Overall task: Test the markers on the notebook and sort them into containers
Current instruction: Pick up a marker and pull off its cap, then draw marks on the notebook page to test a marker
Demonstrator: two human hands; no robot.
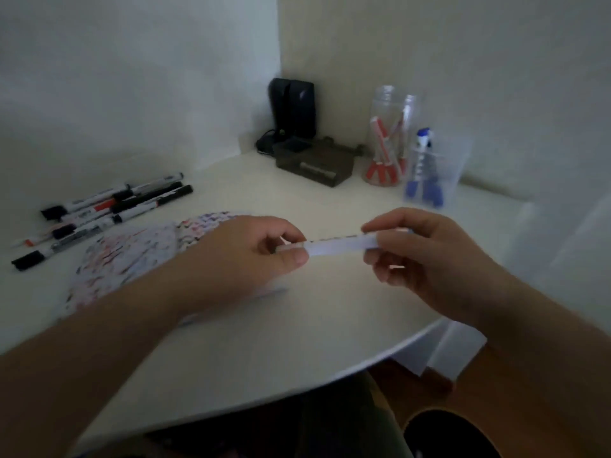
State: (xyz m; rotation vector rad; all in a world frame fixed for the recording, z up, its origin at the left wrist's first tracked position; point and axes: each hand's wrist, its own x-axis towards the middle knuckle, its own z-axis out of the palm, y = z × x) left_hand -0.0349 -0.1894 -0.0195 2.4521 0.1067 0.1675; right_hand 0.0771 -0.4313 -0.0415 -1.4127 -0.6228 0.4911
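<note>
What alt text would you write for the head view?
Both hands, left hand and right hand, hold a white marker level over a table. Scribbled notebook and loose markers sit left; jars of sorted markers behind.

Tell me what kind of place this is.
Probably a home desk in a room corner: a white table against plain walls, black speakers at the back, and loose markers beside a scribbled notebook.

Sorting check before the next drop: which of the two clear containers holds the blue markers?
The shorter clear cup, nearer the table edge; the taller jar behind it to its left holds red markers.
</note>
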